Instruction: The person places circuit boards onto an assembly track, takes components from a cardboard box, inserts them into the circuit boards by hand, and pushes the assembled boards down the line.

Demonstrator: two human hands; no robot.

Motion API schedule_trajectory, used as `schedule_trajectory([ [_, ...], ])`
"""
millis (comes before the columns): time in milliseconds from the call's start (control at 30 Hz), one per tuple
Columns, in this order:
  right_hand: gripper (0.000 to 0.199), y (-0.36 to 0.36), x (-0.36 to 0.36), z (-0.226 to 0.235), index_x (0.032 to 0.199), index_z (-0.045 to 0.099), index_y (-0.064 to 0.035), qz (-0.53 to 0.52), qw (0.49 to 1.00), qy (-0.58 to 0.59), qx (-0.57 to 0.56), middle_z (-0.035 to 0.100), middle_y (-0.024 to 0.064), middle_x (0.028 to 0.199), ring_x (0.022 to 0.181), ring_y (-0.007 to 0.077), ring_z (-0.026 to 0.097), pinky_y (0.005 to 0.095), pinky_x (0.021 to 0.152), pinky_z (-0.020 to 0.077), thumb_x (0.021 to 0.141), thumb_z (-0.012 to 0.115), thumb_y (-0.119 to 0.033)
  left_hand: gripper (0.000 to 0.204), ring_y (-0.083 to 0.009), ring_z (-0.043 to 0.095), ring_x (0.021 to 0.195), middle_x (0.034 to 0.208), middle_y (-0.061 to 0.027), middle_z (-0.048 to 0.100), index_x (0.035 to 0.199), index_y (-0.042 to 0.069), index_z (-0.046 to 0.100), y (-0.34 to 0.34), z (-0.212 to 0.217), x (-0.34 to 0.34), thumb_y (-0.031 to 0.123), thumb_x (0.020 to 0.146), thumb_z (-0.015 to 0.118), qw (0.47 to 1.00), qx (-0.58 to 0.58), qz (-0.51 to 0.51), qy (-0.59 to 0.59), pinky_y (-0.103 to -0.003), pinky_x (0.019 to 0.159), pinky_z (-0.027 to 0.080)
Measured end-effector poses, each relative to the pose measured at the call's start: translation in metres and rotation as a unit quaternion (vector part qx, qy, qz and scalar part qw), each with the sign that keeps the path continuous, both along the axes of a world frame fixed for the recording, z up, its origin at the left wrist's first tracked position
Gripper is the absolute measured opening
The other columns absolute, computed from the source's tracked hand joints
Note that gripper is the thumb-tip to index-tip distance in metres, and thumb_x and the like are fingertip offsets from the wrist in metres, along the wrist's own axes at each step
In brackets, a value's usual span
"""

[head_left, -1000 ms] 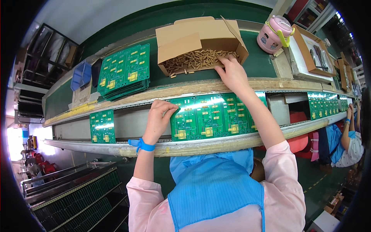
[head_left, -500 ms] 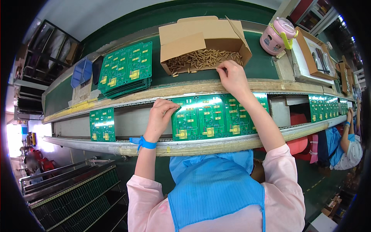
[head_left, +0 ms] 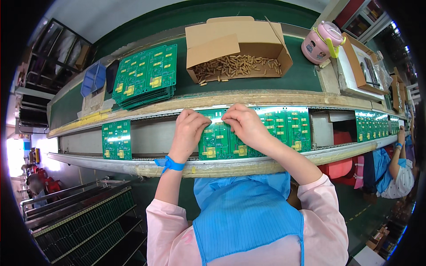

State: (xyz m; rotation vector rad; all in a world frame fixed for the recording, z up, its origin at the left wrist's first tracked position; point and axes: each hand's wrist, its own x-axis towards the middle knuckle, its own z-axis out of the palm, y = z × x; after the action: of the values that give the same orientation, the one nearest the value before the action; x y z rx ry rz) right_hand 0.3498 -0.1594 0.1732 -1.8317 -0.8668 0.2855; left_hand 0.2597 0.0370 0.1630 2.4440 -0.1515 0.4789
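While both hands (head_left: 217,126) pinch down, grips clenched, the green circuit board (head_left: 248,133) shows yellow parts.

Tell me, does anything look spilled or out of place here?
A few small tan parts lie outside the open cardboard box, on the green shelf mat by its front left corner. Nothing else stands out.

- Place: an electronics assembly line in a factory.
- Conveyor rails (head_left: 213,166) run across the view, carrying green circuit boards (head_left: 284,128) in a row.
- A stack of like boards (head_left: 144,80) on the green surface (head_left: 301,75) behind.
- An open cardboard box (head_left: 237,46) of small tan components.
- A rack (head_left: 75,226) at lower left, probably holding more boards; the view is dim there.
- Blue apron (head_left: 246,221) and wrist strap (head_left: 168,164); another worker (head_left: 397,173) further along the line.
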Motion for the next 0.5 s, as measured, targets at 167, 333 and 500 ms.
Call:
schedule_trajectory([
  [167, 0.01, 0.005, -0.014, -0.002, 0.092, 0.072, -0.0032, 0.01, 0.993, -0.05, -0.109, 0.066, 0.0134, 0.088, 0.081, 0.0337, 0.065, 0.041, 0.074, 0.0527, 0.086, 0.065, -0.006, 0.011, -0.0257, 0.057, 0.093, 0.086, -0.0032, 0.063, 0.084, 0.008, 0.069, -0.005, -0.001, 0.001, 0.003, 0.075, 0.071, 0.997, 0.068, 0.006, -0.018, -0.038, 0.08, 0.044],
  [333, 0.01, 0.006, -0.016, -0.008, 0.093, 0.072, -0.0037, 0.001, 0.991, -0.061, -0.12, 0.067, 0.0126, 0.089, 0.082, 0.0333, 0.066, 0.041, 0.073, 0.053, 0.086, 0.065, -0.007, 0.011, -0.026, 0.057, 0.092, 0.086, -0.0032, 0.062, 0.085, 0.009, 0.069, -0.006, 0.0, -0.001, 0.003, 0.076, 0.07, 0.998, 0.065, 0.014, -0.021, -0.039, 0.079, 0.044],
  [500, 0.008, 0.005, -0.022, -0.014, 0.092, 0.071, -0.0066, 0.012, 0.979, -0.155, -0.135, 0.065, 0.0102, 0.089, 0.076, 0.0312, 0.066, 0.0391, 0.066, 0.0546, 0.087, 0.066, -0.009, 0.011, -0.0263, 0.056, 0.091, 0.086, -0.004, 0.062, 0.085, 0.008, 0.068, -0.006, -0.006, -0.002, 0.002, 0.076, 0.069, 0.999, 0.034, 0.015, -0.025, -0.039, 0.079, 0.044],
])
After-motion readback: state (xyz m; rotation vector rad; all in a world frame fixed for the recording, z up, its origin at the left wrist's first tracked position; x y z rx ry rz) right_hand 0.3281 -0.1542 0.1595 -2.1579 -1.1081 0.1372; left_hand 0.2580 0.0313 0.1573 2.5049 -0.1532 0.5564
